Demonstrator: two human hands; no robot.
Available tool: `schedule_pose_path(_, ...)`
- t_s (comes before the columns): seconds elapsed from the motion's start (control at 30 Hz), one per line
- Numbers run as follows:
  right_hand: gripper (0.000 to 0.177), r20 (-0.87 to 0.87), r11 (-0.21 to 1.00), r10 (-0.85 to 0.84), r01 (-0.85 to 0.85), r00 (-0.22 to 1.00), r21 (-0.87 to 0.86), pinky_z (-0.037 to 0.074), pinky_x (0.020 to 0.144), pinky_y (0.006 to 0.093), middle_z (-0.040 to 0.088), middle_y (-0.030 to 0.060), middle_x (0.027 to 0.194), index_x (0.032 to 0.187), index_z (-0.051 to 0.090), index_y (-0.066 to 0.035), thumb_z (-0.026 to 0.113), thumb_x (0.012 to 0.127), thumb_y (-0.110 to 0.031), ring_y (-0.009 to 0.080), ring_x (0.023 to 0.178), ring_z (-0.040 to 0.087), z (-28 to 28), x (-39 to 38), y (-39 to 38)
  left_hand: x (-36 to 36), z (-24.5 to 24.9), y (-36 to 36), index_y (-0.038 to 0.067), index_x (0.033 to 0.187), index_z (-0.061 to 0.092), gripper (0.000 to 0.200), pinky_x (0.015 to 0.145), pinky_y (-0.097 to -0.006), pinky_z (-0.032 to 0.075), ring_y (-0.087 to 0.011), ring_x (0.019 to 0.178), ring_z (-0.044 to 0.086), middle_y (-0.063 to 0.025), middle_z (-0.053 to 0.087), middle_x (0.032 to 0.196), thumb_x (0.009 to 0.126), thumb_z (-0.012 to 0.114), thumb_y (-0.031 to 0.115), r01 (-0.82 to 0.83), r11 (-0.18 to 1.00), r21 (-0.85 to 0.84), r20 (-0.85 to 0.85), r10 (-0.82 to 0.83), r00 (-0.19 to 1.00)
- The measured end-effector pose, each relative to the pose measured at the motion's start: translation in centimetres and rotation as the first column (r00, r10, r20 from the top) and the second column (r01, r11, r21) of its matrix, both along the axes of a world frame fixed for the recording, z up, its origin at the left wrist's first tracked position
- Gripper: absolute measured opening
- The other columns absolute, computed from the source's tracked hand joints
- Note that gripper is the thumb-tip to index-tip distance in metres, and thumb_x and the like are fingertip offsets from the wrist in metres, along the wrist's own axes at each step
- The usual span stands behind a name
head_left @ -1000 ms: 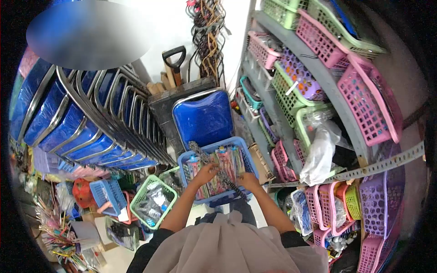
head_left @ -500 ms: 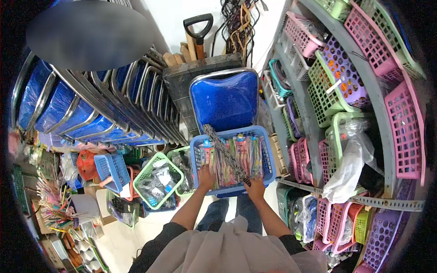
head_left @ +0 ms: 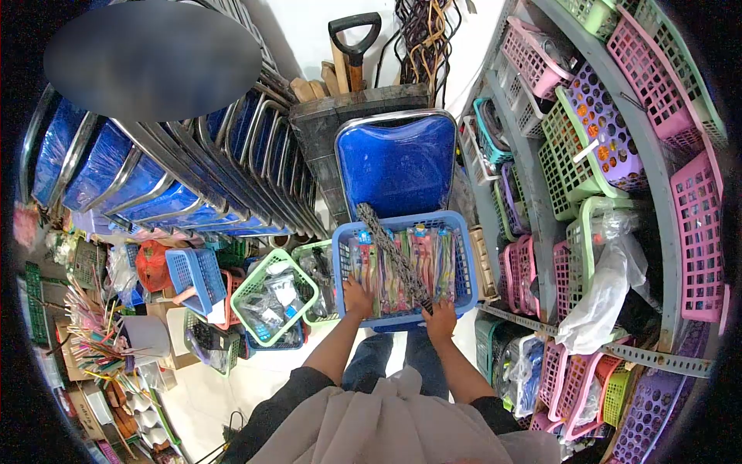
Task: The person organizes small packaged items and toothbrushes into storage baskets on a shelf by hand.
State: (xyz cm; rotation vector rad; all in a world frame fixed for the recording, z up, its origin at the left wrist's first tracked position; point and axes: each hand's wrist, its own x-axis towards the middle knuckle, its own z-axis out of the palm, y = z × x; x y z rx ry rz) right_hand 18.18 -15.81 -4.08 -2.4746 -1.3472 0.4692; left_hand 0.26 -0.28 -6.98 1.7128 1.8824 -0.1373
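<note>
Fingers loosely spread, a person's left hand (head_left: pixel 357 297) touches the blue basket (head_left: pixel 468 267) near its near left corner, as the partly curled right hand (head_left: pixel 441 320) meets a dark strip (head_left: pixel 396 260) lying diagonally across, grip unclear.

We are in a shop or its storeroom: goods fill baskets (head_left: pixel 576 143) on the shelves (head_left: pixel 638 116) at right.
</note>
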Motion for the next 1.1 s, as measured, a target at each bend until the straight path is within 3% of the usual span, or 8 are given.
schedule_pose_path(0.13, 0.037, 0.033, 0.999, 0.027, -0.028, 0.999, 0.038, 0.042, 0.087, 0.0428, 0.058, 0.0164, 0.105, 0.089, 0.065, 0.0, 0.069, 0.07, -0.032, 0.0364, 0.101, 0.051, -1.0, 0.1, -0.2, -0.3, -1.4, 0.1, 0.0, 0.125, 0.035, 0.075, 0.085, -0.0451, 0.047, -0.0385, 0.104, 0.052, -0.0208, 0.044, 0.117, 0.069, 0.074, 0.03, 0.057, 0.997, -0.045, -0.038, -0.059, 0.998)
schedule_pose_path(0.33, 0.037, 0.25, 0.991, 0.097, -0.116, 0.963, 0.062, 0.042, 0.084, 0.0427, 0.059, 0.0164, 0.101, 0.09, 0.064, -0.001, 0.066, 0.072, -0.033, 0.0348, 0.093, 0.051, -1.8, 0.0, -0.6, -2.1, -1.0, -0.1, -0.002, 0.117, 0.039, 0.066, 0.083, -0.0438, 0.047, -0.0399, 0.099, 0.056, -0.0241, 0.056, 0.104, 0.068, 0.074, 0.026, 0.025, 0.999, -0.034, 0.268, -0.015, 0.963)
schedule_pose_path(0.53, 0.034, 0.015, 1.0, 0.021, -0.022, 1.0, 0.018, 0.042, 0.082, 0.0445, 0.058, 0.0176, 0.098, 0.091, 0.062, 0.0, 0.066, 0.073, -0.029, 0.0357, 0.096, 0.051, 0.0, 0.1, -0.2, -5.0, -0.1, -0.7, -0.003, 0.115, 0.043, 0.064, 0.081, -0.0383, 0.047, -0.032, 0.095, 0.06, -0.0226, 0.059, 0.105, 0.067, 0.076, 0.023, -0.126, 0.984, 0.126, 0.646, 0.015, 0.763)
schedule_pose_path(0.6, 0.031, -0.065, 0.979, -0.02, 0.033, 0.998, 0.202, 0.042, 0.083, 0.0462, 0.058, 0.0189, 0.094, 0.091, 0.059, 0.002, 0.064, 0.075, -0.025, 0.0365, 0.098, 0.05, -0.9, 0.4, -1.4, -5.9, 0.1, -0.4, -0.004, 0.117, 0.045, 0.063, 0.081, -0.0358, 0.046, -0.0252, 0.094, 0.059, -0.0177, 0.06, 0.105, 0.069, 0.076, 0.021, -0.215, 0.976, -0.031, 0.73, 0.169, 0.662)
schedule_pose_path(0.73, 0.024, -0.336, 0.912, -0.158, 0.268, 0.928, 0.309, 0.043, 0.074, 0.0431, 0.056, 0.0195, 0.091, 0.09, 0.055, 0.003, 0.062, 0.077, -0.016, 0.0383, 0.087, 0.054, 2.5, 0.4, -2.5, -5.0, 10.2, -0.6, 0.0, 0.117, 0.047, 0.053, 0.084, -0.0314, 0.044, -0.0168, 0.094, 0.056, -0.0101, 0.06, 0.103, 0.075, 0.072, 0.019, -0.145, 0.964, -0.222, 0.845, 0.264, 0.465)
schedule_pose_path(0.8, 0.021, -0.164, 0.839, -0.159, 0.22, 0.974, 0.498, 0.044, 0.069, 0.0403, 0.056, 0.0177, 0.084, 0.09, 0.054, 0.003, 0.062, 0.078, -0.013, 0.0343, 0.077, 0.057, 4.3, 0.8, -2.3, -4.1, 12.9, 0.3, 0.001, 0.116, 0.05, 0.048, 0.083, -0.03, 0.043, -0.0157, 0.094, 0.055, -0.0081, 0.06, 0.104, 0.078, 0.07, 0.022, -0.12, 0.971, -0.206, 0.881, 0.238, 0.41)
schedule_pose_path(0.87, 0.02, -0.496, 0.76, -0.237, 0.478, 0.835, 0.441, 0.044, 0.066, 0.0386, 0.057, 0.0146, 0.075, 0.088, 0.053, 0.002, 0.064, 0.077, -0.01, 0.0271, 0.07, 0.058, 7.9, 1.0, -2.3, -3.3, 18.3, 1.0, 0.002, 0.117, 0.051, 0.047, 0.084, -0.0303, 0.043, -0.0146, 0.094, 0.055, -0.0065, 0.059, 0.107, 0.079, 0.069, 0.024, -0.002, 0.973, -0.232, 0.867, 0.208, 0.453)
schedule_pose_path(1.1, 0.029, -0.393, 0.76, -0.174, 0.377, 0.903, 0.529, 0.048, 0.07, 0.0355, 0.065, 0.0163, 0.086, 0.095, 0.061, 0.001, 0.072, 0.075, -0.017, 0.0241, 0.076, 0.063, 15.6, 5.0, -3.6, -0.3, 25.7, 0.8, 0.002, 0.132, 0.04, 0.055, 0.095, -0.0275, 0.036, -0.0132, 0.112, 0.047, -0.0062, 0.051, 0.124, 0.084, 0.064, 0.02, 0.251, 0.965, -0.083, 0.982, 0.037, 0.183)
